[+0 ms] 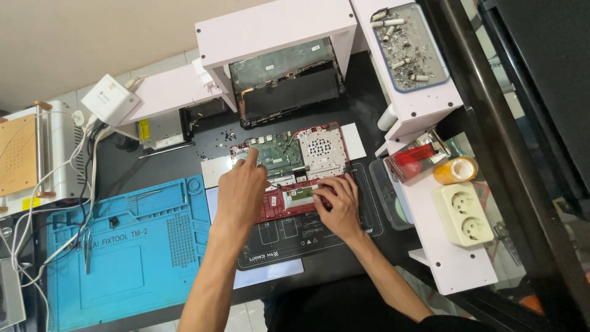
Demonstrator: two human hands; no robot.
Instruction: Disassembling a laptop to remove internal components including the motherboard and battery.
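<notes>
- Two hands work the opened red laptop base (pixel 289 175) at bench centre; I'd keep pressure light near its green board (pixel 278 154).
- My left hand (pixel 241 192), fingers loosely curled and empty, touches its 10 o'clock corner.
- My right hand (pixel 337 201) lies flat at 4 o'clock, steadying.
- Blue mat (pixel 123 246) at 8 o'clock.

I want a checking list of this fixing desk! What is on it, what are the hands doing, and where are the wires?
Surface: black work mat beside a blue repair mat.
Job's things: opened red laptop, green circuit board exposed.
Clutter: ash-filled tray, orange bottle, loose screws.
Hands: left hand on the board's left edge; right hand resting on the laptop's lower part.
Cables: white wires at left, near a white adapter.
Surroundings: white shelf, cream double socket.
</notes>
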